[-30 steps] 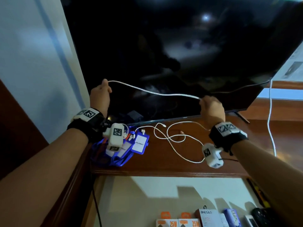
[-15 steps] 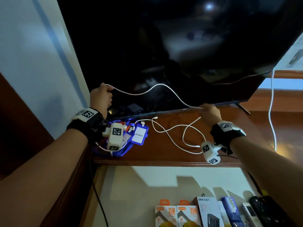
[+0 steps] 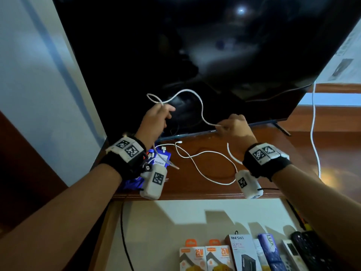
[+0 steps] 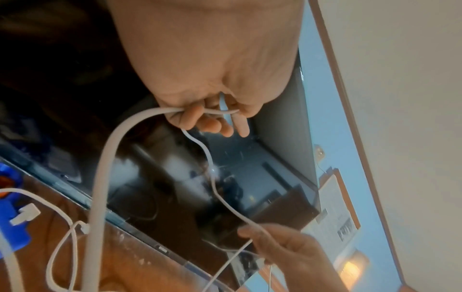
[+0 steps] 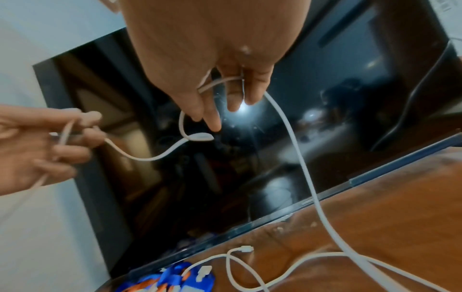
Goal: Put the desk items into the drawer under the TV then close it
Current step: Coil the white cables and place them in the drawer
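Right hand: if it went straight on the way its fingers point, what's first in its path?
Most likely the TV screen: the right hand, pinching the white cable, points at the dark panel just above its lower edge. Depth is unclear.

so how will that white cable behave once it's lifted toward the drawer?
Probably floppy: the white cable sags and loops between the left hand and right hand. Likely light, since a pinch holds it. Its slack on the desk may drag or snag.

Pale wall (image 3: 35,79) behind a wooden desk (image 3: 214,192) (glossy, reddish-brown).
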Demonstrator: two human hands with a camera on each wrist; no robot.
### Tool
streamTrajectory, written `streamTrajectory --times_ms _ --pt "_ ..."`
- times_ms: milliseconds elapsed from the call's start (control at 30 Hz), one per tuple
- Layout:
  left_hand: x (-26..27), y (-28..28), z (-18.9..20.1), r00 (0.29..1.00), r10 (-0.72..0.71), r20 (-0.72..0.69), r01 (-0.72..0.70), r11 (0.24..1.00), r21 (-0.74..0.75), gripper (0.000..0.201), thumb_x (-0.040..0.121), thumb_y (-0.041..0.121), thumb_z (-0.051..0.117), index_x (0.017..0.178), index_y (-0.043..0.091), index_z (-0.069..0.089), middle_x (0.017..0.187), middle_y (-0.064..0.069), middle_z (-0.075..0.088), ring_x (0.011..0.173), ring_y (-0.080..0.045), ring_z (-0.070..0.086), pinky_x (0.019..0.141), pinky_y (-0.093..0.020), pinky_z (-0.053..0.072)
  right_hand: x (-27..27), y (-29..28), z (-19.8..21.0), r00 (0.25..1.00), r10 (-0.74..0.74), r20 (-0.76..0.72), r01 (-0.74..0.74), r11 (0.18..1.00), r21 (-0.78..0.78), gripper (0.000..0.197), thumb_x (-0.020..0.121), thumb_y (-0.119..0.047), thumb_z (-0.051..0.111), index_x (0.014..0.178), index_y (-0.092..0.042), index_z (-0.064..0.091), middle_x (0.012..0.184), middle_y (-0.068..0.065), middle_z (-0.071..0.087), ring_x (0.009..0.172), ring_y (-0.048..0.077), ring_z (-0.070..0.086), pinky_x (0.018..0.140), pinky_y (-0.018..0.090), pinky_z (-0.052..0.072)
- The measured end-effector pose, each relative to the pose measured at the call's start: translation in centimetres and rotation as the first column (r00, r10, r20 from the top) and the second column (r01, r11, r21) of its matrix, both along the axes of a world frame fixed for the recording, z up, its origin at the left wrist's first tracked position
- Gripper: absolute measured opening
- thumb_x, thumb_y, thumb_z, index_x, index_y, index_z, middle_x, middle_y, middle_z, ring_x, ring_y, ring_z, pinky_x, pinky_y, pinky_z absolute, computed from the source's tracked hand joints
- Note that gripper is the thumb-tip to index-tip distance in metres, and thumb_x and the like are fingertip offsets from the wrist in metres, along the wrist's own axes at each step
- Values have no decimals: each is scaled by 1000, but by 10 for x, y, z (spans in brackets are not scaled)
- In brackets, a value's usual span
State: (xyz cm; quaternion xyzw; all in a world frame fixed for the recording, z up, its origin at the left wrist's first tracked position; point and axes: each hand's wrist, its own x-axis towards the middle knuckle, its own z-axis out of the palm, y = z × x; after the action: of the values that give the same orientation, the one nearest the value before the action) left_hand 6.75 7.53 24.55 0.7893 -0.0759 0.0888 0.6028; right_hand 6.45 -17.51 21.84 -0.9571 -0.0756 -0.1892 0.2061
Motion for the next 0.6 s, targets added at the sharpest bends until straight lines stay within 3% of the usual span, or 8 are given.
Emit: streamTrajectory --times_ms 167,267,300,367,433,500,600 --pt "-16 -15 -6 995 -97 38 90 984 154 28 100 25 37 96 28 65 80 13 54 61 1 48 67 -22 41 -29 21 6 953 44 299 -49 999 12 13 83 -16 65 86 -12 77 73 9 45 75 27 39 65 33 35" --pt "-21 -13 -3 997 -71 42 65 989 130 30 100 25 38 97 27 67 66 11 46 50 2 43 60 -20 36 -47 35 19 919 -19 393 0 999 48 20 83 -22 60 74 -14 76 67 8 47 71 25 42 61 32 36" --pt "-24 -11 -2 997 -68 28 65 993 102 31 100 25 38 97 26 68 63 8 42 47 0 38 55 -18 34 -53 39 20 927 -25 374 7 999 51 25 84 -24 58 67 -12 72 64 9 50 67 24 44 59 30 35" --pt "-35 -7 -1 997 -81 -6 81 995 54 31 101 24 37 97 27 68 59 6 38 44 -1 33 48 -14 31 -67 43 17 979 -22 202 3 996 95 38 86 -27 57 52 -11 54 52 4 48 53 24 45 52 26 30" --pt "-48 -2 -3 993 -110 -34 111 994 20 32 102 22 37 97 23 68 56 5 34 42 -2 30 44 -12 28 -77 45 6 1000 -18 -14 20 986 163 42 88 -28 57 52 -9 42 45 0 40 45 21 41 49 29 26" --pt "-63 1 -6 987 -148 -69 149 989 14 32 103 20 36 96 17 68 55 3 32 40 -2 28 41 -12 25 -85 47 -5 986 44 -159 -16 984 176 37 88 -27 58 57 -9 50 47 -2 41 47 16 39 53 29 28" --pt "-78 7 -11 974 -177 -140 189 979 75 31 102 19 36 98 11 66 45 12 46 41 -2 33 42 -11 28 -98 51 -7 935 152 -319 -115 984 132 28 88 -32 60 68 -12 62 57 -5 52 55 11 46 53 25 34"
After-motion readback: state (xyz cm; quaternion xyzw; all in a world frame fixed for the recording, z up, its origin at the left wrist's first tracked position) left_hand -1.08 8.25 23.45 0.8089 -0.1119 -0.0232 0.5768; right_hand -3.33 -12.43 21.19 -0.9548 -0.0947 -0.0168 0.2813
